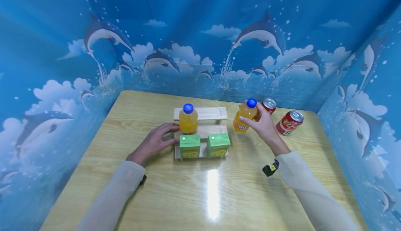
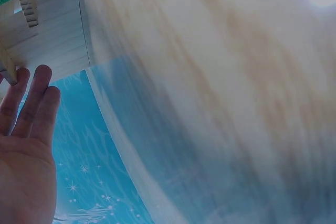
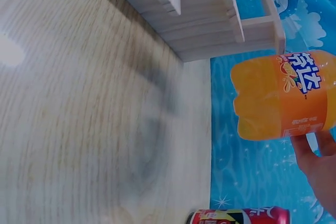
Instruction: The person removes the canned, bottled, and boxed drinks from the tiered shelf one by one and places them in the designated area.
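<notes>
Two orange-soda bottles (image 1: 188, 122) (image 1: 245, 115) on my feed, two green cartons (image 1: 189, 146) (image 1: 218, 145), two red soda cans (image 1: 269, 106) (image 1: 290, 122), one three-tier wooden rack (image 1: 203, 113)

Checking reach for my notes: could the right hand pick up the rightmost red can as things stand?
Probably not: the right hand holds an orange bottle, so it is not free, though the rightmost red can stands close by.

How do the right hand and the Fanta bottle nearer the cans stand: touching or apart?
Touching. The head view shows the right hand holding the Fanta bottle, its thumb lying across the front.
</notes>
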